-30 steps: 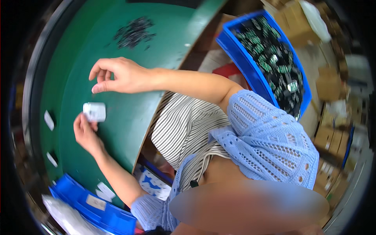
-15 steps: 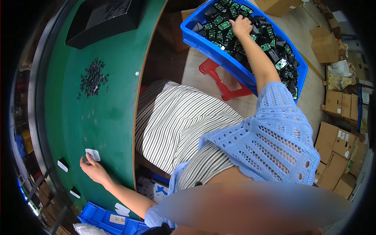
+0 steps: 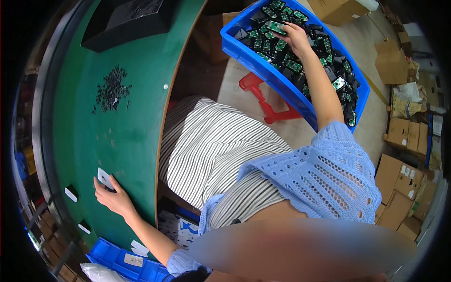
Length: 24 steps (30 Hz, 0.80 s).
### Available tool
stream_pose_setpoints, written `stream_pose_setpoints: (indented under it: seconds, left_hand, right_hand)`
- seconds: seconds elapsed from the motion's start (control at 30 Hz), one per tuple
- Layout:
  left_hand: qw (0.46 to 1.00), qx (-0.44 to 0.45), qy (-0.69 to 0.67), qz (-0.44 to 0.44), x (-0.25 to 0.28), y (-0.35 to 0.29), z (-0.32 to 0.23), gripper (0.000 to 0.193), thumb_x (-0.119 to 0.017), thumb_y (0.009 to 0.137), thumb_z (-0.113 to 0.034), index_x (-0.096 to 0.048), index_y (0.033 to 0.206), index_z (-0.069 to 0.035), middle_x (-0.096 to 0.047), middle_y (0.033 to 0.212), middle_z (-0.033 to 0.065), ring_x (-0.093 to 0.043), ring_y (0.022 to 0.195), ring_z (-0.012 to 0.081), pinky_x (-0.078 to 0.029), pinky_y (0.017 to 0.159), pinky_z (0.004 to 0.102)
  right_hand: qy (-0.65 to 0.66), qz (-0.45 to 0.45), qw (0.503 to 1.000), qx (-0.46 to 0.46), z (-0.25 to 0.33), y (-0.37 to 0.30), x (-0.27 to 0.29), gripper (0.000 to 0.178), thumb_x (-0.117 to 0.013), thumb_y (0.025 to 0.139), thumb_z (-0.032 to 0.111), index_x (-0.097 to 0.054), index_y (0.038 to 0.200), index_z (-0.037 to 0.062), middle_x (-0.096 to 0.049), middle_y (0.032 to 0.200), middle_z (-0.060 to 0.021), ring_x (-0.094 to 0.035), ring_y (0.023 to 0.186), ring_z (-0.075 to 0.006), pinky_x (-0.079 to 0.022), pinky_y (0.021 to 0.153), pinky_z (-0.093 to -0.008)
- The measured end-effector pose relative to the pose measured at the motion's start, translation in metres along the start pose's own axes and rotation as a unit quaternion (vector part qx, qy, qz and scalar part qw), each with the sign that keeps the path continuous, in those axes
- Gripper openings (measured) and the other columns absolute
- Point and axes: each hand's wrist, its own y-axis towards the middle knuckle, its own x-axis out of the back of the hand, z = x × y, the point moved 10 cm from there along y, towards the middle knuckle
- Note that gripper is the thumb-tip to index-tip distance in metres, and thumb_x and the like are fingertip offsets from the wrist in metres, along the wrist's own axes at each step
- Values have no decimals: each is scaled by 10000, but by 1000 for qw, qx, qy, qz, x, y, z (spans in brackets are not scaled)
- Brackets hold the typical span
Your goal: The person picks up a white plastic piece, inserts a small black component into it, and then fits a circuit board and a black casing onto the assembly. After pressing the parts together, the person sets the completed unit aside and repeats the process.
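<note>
Two bare hands, two blue plastic bins, one open black box
One white casing, two white-faced black blocks, at least two flat white pieces, one red plastic stool, one tabletop heap of small black parts; green circuit boards by the dozen, too overlapped to count.

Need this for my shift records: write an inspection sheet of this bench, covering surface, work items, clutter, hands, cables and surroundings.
Surface: smooth green tabletop bearing a loose pile of tiny black parts.
Work items: white-faced dark rectangular piece; green circuit board in a black casing; long blue plastic bin full of similar boards.
Clutter: thin white flat pieces near a blue plastic tray; translucent plastic bag beside it.
Hands: left hand around the white-faced piece; right hand gripping the circuit board.
Cables: nothing seen.
Surroundings: red plastic frame beside the bin; brown cardboard boxes at right.
</note>
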Motion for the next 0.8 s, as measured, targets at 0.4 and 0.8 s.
stream_pose_setpoints:
  seconds: [0.4,0.8]
  left_hand:
    - [956,-72,-286,-10,-3,1,-15,511,-595,747,-27,-448,1233,-82,-568,1121,74,-469,1053,261,-342,928,359]
    - [939,-77,-336,18,-2,-5,-20,565,-617,732,-60,-416,1257,-114,-575,1137,8,-439,1105,231,-306,950,350]
  right_hand:
    - [51,456,865,201,53,-208,-323,281,-596,798,12,-574,1077,38,-528,1141,-93,-507,1014,-158,-461,814,-282]
    - [-304,406,749,426,39,-279,-383,370,-690,714,76,-563,1058,27,-554,1074,-143,-541,965,-293,-449,819,-345]
